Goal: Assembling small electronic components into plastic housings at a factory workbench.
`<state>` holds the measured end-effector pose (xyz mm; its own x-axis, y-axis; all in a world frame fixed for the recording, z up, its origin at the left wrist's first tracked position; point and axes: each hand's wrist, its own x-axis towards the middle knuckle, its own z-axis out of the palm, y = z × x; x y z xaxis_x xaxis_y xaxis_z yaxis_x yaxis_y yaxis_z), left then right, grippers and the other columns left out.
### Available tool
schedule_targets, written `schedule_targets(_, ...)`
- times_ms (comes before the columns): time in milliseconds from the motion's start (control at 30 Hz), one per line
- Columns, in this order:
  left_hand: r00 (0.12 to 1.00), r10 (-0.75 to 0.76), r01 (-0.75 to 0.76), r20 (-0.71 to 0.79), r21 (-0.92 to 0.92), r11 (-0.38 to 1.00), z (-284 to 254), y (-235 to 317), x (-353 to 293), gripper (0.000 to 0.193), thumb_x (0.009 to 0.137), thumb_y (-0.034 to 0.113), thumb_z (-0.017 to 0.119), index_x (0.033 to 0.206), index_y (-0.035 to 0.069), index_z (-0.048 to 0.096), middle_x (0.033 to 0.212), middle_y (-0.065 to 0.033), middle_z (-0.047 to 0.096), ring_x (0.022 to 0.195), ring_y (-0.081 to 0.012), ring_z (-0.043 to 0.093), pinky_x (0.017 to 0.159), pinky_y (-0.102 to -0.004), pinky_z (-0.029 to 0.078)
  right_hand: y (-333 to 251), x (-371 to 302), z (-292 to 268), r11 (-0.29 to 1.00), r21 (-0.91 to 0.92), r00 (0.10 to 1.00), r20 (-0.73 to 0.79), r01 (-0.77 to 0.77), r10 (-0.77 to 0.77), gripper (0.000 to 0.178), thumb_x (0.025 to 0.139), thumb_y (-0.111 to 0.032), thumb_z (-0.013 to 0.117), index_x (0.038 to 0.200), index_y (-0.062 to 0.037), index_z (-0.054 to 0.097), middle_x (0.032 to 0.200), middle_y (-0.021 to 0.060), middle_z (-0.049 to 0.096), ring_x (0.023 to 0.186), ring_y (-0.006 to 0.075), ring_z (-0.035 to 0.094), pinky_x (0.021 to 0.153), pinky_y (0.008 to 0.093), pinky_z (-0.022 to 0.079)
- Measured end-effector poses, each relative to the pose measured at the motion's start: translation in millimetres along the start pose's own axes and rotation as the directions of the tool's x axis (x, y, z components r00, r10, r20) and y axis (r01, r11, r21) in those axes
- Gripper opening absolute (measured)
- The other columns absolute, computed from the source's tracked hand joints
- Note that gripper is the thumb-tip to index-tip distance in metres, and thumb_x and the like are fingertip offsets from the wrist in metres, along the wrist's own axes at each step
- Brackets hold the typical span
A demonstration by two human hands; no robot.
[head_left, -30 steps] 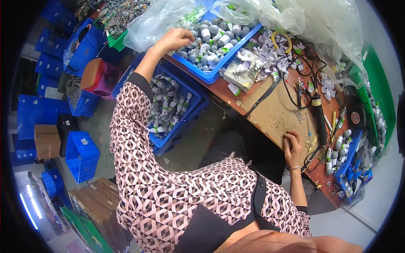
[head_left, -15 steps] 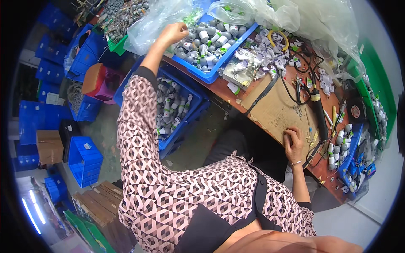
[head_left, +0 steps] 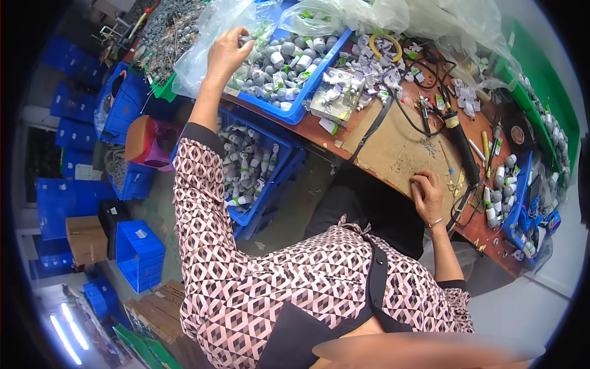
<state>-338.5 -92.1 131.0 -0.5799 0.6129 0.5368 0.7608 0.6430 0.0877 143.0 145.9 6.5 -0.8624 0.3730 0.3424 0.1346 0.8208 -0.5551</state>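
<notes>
My left hand (head_left: 227,54) is over the left rim of a blue tray (head_left: 294,114) on the bench. Its fingers are closed in a pinch around something greyish that I cannot make out. Heaped in this tray are bulb-shaped pieces (head_left: 276,60) with grey round heads, white bodies and some green labels. My right hand (head_left: 428,198) rests at the near edge of a brown cardboard sheet (head_left: 393,161), fingers loosely bent and slightly apart, nothing seen in them. Tiny metal bits (head_left: 428,146) lie on the cardboard, beyond this hand.
A soldering iron (head_left: 462,144) with black cables lies right of the cardboard. White plastic parts (head_left: 384,64) and a yellow ring (head_left: 386,46) are behind it. Clear plastic bags (head_left: 430,21) cover the back. Below the bench stands a blue crate (head_left: 270,178) of similar bulbs.
My left hand has shifted left across the tray's rim, its fingers still pinched. My right hand stays on the cardboard's edge. The whole view has turned slightly.
</notes>
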Motion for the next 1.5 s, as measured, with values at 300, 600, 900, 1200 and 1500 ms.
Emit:
schedule_targets(300, 0.975, -0.218, 0.168, 0.036, -0.76, 0.628, -20, 33, 32, 0.035, 0.072, 0.023, 0.075, 0.1, 0.005, 0.063, 0.086, -0.0093, 0.063, 0.067, -0.0161, 0.061, 0.062, -0.0275, 0.048, 2, -2, -1, 0.999, 0.04, 1.0, -0.027, 0.016, -0.015, 0.015, 0.073, -0.003, 0.061, 0.088, -0.005, 0.06, 0.095, 0.011, 0.055, 0.091, 0.0307, 0.051, 0.08, 0.039, 0.04)
schedule_targets(600, 0.993, -0.109, 0.079, -0.038, -0.465, 0.882, -11, 0, 21, 0.032, 0.08, 0.013, 0.065, 0.11, 0.006, 0.058, 0.097, -0.0095, 0.061, 0.084, -0.0221, 0.062, 0.073, -0.0333, 0.052, 5, -4, 2, 0.996, 0.063, 0.998, -0.012, 0.065, -0.064, 0.016, 0.075, -0.006, 0.061, 0.091, -0.0045, 0.06, 0.099, 0.0119, 0.055, 0.094, 0.0311, 0.051, 0.083, 0.0385, 0.04)
schedule_targets(900, 0.977, -0.209, 0.122, 0.042, -0.915, 0.385, -47, 31, 17, 0.029, 0.085, 0.011, 0.063, 0.111, 0.001, 0.055, 0.095, -0.0092, 0.062, 0.078, -0.0153, 0.064, 0.069, -0.0261, 0.055, 5, -6, 3, 0.997, 0.048, 0.998, -0.022, 0.066, -0.065, 0.014, 0.075, -0.005, 0.061, 0.09, -0.0041, 0.06, 0.098, 0.0119, 0.055, 0.093, 0.031, 0.051, 0.082, 0.0384, 0.04)
schedule_targets(1200, 0.913, 0.208, 0.302, 0.351, -0.924, 0.233, -55, 168, -21, 0.033, 0.085, 0.018, 0.064, 0.114, 0.003, 0.057, 0.095, -0.0074, 0.062, 0.081, -0.0121, 0.062, 0.074, -0.0255, 0.052, -20, 26, -1, 0.956, 0.276, 0.982, -0.179, 0.105, -0.056, 0.034, 0.078, -0.012, 0.065, 0.11, -0.0028, 0.055, 0.118, 0.0157, 0.053, 0.113, 0.0296, 0.049, 0.095, 0.0366, 0.038)
schedule_targets(1500, 0.815, 0.176, 0.578, 0.553, -0.799, -0.165, 34, 261, -91, 0.032, 0.087, 0.014, 0.061, 0.117, 0.003, 0.053, 0.093, -0.0086, 0.062, 0.073, -0.0148, 0.062, 0.066, -0.0263, 0.051, -2, 55, 27, 0.409, 0.856, 0.947, 0.308, -0.316, 0.085, 0.031, 0.09, -0.033, 0.057, 0.105, -0.0046, 0.056, 0.079, -0.0026, 0.053, 0.073, 0.0069, 0.053, 0.064, 0.0228, 0.043)
